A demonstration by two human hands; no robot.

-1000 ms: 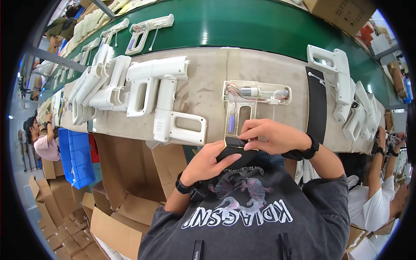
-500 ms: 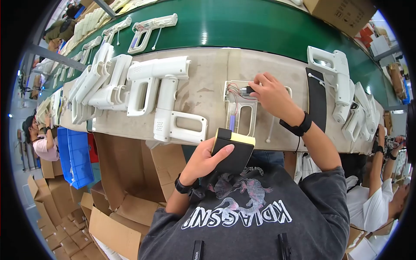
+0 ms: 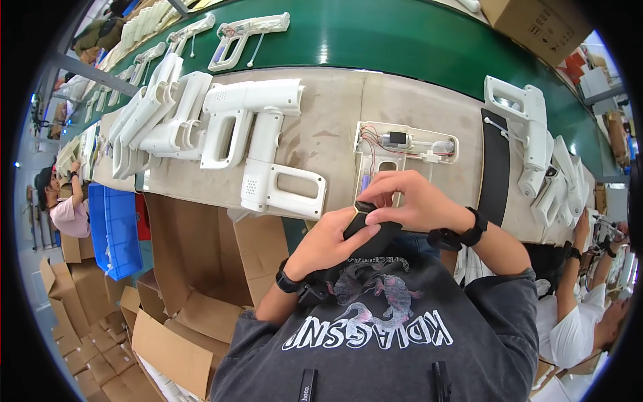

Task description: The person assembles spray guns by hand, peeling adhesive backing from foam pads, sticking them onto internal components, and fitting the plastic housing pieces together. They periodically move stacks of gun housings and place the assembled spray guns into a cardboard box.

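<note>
My left hand (image 3: pixel 328 244) is closed around a black block (image 3: pixel 375 242), whose yellow side showed earlier and is now mostly hidden. My right hand (image 3: pixel 412 204) has its thumb and fingers pinched at the block's upper end, close to the left thumb. Just beyond both hands lies an open white gun-shaped housing half (image 3: pixel 449 159). Inside it are a small motor (image 3: pixel 396 139) with a black band, red wires (image 3: pixel 368 137) and a purple cylindrical cell (image 3: pixel 366 182). My right hand covers part of its handle.
White housing shells (image 3: pixel 231 127) are piled left on the beige mat. Black strip (image 3: pixel 494 167) and more white housings (image 3: pixel 536 141) are at right. Beyond runs a green belt (image 3: pixel 348 40) carrying open housings. Cardboard boxes (image 3: pixel 194 261) and a blue crate (image 3: pixel 115 231) stand below; people work at both sides.
My right hand has left the motor in the housing and come down to the block. The block is tilted, its yellow side turned mostly from view. The motor now shows in full.
</note>
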